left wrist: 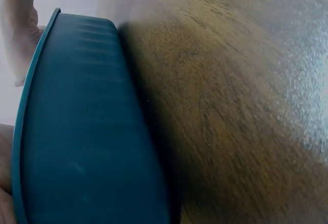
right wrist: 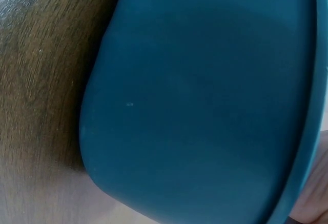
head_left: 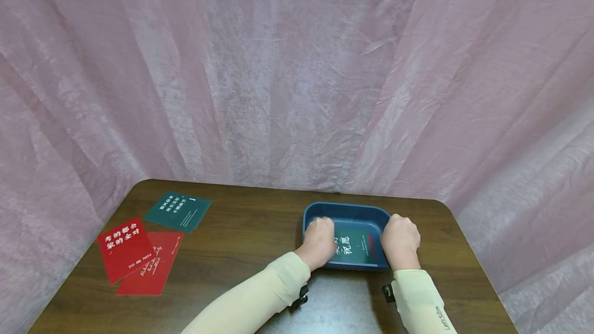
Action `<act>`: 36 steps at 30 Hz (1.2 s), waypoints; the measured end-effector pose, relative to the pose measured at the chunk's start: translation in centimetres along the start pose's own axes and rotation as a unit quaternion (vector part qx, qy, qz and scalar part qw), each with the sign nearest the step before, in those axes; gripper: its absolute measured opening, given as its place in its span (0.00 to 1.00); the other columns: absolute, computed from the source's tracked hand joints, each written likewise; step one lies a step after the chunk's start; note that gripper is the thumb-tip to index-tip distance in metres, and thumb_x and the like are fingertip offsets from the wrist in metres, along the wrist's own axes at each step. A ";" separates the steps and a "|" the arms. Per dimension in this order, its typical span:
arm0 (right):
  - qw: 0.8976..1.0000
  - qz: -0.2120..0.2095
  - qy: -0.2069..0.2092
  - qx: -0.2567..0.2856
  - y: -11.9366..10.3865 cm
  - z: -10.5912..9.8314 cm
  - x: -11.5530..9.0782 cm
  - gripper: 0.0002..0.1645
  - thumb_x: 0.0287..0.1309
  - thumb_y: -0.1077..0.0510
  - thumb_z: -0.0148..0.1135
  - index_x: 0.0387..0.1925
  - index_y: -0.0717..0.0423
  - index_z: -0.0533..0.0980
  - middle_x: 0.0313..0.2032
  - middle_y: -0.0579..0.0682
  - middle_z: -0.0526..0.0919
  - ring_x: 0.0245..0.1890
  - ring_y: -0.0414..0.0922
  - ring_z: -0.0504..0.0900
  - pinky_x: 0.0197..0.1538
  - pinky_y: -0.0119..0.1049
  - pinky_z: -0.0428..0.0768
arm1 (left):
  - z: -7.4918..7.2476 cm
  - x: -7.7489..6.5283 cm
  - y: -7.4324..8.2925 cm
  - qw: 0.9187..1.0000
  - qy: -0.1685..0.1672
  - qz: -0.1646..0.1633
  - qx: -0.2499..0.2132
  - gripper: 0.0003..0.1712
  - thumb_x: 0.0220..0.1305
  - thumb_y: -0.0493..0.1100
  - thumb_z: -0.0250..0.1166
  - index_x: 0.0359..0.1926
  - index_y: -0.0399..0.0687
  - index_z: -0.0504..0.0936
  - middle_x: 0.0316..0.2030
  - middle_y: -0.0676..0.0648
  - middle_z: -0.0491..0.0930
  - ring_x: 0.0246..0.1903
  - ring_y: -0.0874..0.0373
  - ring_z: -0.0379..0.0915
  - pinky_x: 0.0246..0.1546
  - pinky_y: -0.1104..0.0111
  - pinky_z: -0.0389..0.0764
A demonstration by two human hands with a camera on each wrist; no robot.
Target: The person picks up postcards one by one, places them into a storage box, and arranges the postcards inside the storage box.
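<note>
Tray [head_left: 352, 211] at table's [head_left: 250, 231] right half, green card [head_left: 355, 252] inside. Left hand [head_left: 318, 241] and right hand [head_left: 401, 240] grip opposite sides; can't tell if it's lifted. Risk: uneven lift or pull could tilt it, sliding the card.

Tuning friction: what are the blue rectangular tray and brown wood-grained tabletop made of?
Blue rectangular tray: probably moulded plastic, satin; smooth, uniform surface. Brown wood-grained tabletop: wood or printed laminate, can't tell which; semi-gloss, visible grain, pale glare.
</note>
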State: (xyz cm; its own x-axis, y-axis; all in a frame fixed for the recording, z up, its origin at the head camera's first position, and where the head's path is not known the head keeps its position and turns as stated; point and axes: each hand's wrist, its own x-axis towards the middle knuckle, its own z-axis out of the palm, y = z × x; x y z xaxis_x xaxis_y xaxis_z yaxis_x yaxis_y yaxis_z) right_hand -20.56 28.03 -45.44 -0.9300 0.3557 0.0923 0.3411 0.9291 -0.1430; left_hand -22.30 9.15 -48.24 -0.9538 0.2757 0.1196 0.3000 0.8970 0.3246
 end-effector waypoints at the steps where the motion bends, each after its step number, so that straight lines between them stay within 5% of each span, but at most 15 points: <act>1: 1.000 0.000 -0.001 -0.001 0.0 0.0 0.0 0.13 0.53 0.65 0.49 0.31 0.72 0.78 0.27 0.72 0.81 0.23 0.61 0.81 0.14 0.53 0.73 | 0.0 0.0 0.0 1.000 -0.001 -0.003 0.006 0.19 0.38 0.46 0.74 0.30 0.41 0.79 0.25 0.45 0.79 0.28 0.52 0.78 0.29 0.63 0.79; 5: 1.000 0.002 -0.006 -0.002 -0.1 -0.1 0.0 0.13 0.54 0.65 0.49 0.31 0.71 0.78 0.27 0.71 0.81 0.22 0.59 0.80 0.13 0.51 0.72 | 0.1 0.1 0.1 0.999 -0.003 -0.008 0.034 0.22 0.38 0.48 0.74 0.33 0.40 0.79 0.27 0.44 0.78 0.28 0.53 0.77 0.29 0.64 0.79; 13: 1.000 -0.003 0.005 -0.003 0.0 0.1 0.2 0.13 0.52 0.65 0.50 0.30 0.71 0.78 0.27 0.71 0.81 0.22 0.60 0.80 0.13 0.52 0.72 | -0.1 -0.1 0.4 0.997 -0.008 0.005 0.070 0.11 0.44 0.45 0.70 0.31 0.47 0.84 0.28 0.45 0.79 0.29 0.52 0.75 0.29 0.63 0.77; 23: 1.000 -0.002 0.003 0.001 -0.1 0.0 0.0 0.13 0.53 0.65 0.49 0.30 0.72 0.78 0.28 0.72 0.81 0.23 0.61 0.81 0.13 0.51 0.72 | -1.5 -0.9 0.2 0.999 -0.007 0.034 0.038 0.12 0.49 0.51 0.70 0.28 0.47 0.84 0.28 0.45 0.77 0.31 0.52 0.74 0.33 0.63 0.78; 30: 1.000 -0.007 0.009 0.003 -0.2 0.0 -0.1 0.14 0.53 0.65 0.49 0.30 0.72 0.78 0.27 0.72 0.81 0.23 0.61 0.80 0.13 0.51 0.71 | -4.5 -1.4 -2.0 0.996 0.070 0.059 0.007 0.16 0.54 0.55 0.67 0.37 0.49 0.81 0.34 0.48 0.78 0.37 0.54 0.76 0.33 0.60 0.80; 36: 1.000 -0.005 0.002 0.002 -0.1 0.0 -0.1 0.13 0.53 0.65 0.49 0.30 0.72 0.78 0.27 0.72 0.81 0.22 0.60 0.80 0.13 0.51 0.71 | -7.4 -1.0 -6.2 0.984 0.165 0.061 -0.026 0.19 0.55 0.53 0.67 0.43 0.47 0.81 0.40 0.47 0.81 0.40 0.53 0.77 0.34 0.60 0.80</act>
State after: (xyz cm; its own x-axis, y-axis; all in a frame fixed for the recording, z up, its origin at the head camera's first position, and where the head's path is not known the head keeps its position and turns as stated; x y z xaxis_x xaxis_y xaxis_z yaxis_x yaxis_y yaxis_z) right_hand -20.51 27.92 -45.47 -0.9330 0.3464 0.0978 0.3310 0.9324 -0.1451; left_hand -23.10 0.75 -43.48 -0.8554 0.2451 0.4563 0.4208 0.8425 0.3363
